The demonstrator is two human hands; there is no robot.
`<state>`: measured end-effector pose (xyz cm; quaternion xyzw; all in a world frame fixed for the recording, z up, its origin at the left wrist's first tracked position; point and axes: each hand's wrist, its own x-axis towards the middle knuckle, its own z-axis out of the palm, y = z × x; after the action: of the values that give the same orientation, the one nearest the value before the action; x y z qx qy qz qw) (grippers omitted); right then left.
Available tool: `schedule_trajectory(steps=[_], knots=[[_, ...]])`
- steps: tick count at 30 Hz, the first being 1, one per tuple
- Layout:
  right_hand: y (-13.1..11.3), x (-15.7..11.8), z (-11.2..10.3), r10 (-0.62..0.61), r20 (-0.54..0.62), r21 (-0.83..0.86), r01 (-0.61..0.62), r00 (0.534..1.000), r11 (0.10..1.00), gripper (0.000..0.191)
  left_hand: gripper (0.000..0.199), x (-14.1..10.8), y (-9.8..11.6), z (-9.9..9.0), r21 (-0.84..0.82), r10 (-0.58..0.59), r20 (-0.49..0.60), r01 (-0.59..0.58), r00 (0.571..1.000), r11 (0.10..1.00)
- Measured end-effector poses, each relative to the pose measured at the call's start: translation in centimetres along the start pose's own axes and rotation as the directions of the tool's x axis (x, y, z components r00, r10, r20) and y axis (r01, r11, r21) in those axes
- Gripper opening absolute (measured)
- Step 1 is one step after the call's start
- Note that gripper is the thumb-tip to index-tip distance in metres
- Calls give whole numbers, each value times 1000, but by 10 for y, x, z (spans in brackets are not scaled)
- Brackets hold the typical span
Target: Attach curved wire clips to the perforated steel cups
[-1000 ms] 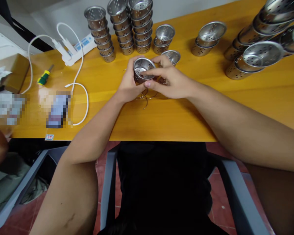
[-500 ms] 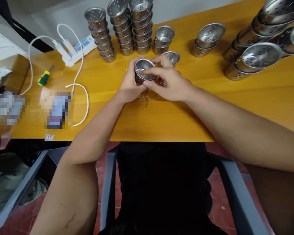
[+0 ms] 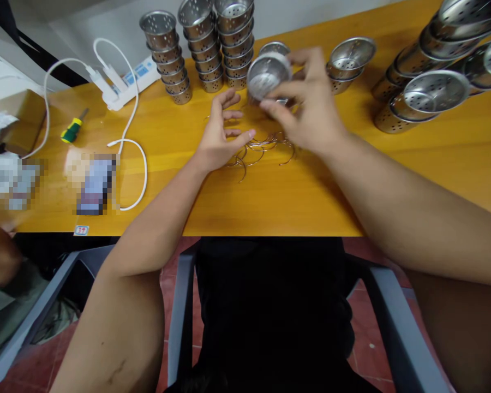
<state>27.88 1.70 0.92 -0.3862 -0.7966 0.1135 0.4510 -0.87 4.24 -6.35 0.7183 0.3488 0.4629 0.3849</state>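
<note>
A perforated stainless-steel cup (image 3: 265, 82), slightly blurred, is gripped at its right side by the fingers of my right hand (image 3: 313, 103). It is raised above the table, its mouth tilted toward me. My left hand (image 3: 221, 136) is open, fingers apart, to the left of that cup and not touching it. Between and below the hands lies a loose heap of thin curved wire pieces (image 3: 264, 146). Another perforated cup (image 3: 275, 48) shows its rim just behind the held one. My right hand and the held cup mostly hide a further cup on the table.
Tall stacks of perforated cups (image 3: 163, 38) stand at the back left. More stacked cups (image 3: 349, 60) are at the back right, with tilted stacks (image 3: 437, 93) at far right. On the left are a power strip (image 3: 135, 79), white cable (image 3: 146, 169), screwdriver (image 3: 72, 130) and phone (image 3: 94, 188).
My right hand has lifted the cup up and to the right, out of my left hand. The left hand has let go and opened. More of the wire heap shows.
</note>
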Motion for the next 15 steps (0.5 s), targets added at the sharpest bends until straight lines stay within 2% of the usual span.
schedule_trajectory(steps=[2, 5, 7, 10, 12, 14, 15], knots=[[21, 10, -19, 11, -127, -164, -32, 992, 986, 11, 122, 1, -7, -1, -6, -30, -43, 29, 999, 1000], [42, 20, -45, 54, -251, -363, -146, 967, 920, 31, 119, 3, -17, -2, 7, -36, -46, 36, 998, 999], [44, 25, -54, 131, -290, -428, -251, 948, 868, 41, 118, 4, -21, -1, 14, -23, -30, 23, 999, 1000], [35, 30, -54, 314, -294, -475, -423, 903, 772, 41, 117, 5, -23, 0, 11, -17, -30, 17, 999, 1000], [34, 34, -49, 403, -272, -507, -486, 874, 712, 38, 116, 4, -22, -1, 17, -16, -25, 16, 1000, 1000], [45, 36, -45, 458, -280, -530, -534, 844, 659, 41, 115, 4, -22, -1, 34, -9, -11, 10, 1000, 999], [56, 35, -44, 452, -271, -540, -523, 850, 659, 42, 114, 3, -22, -2, 45, -7, -5, 7, 1000, 999]])
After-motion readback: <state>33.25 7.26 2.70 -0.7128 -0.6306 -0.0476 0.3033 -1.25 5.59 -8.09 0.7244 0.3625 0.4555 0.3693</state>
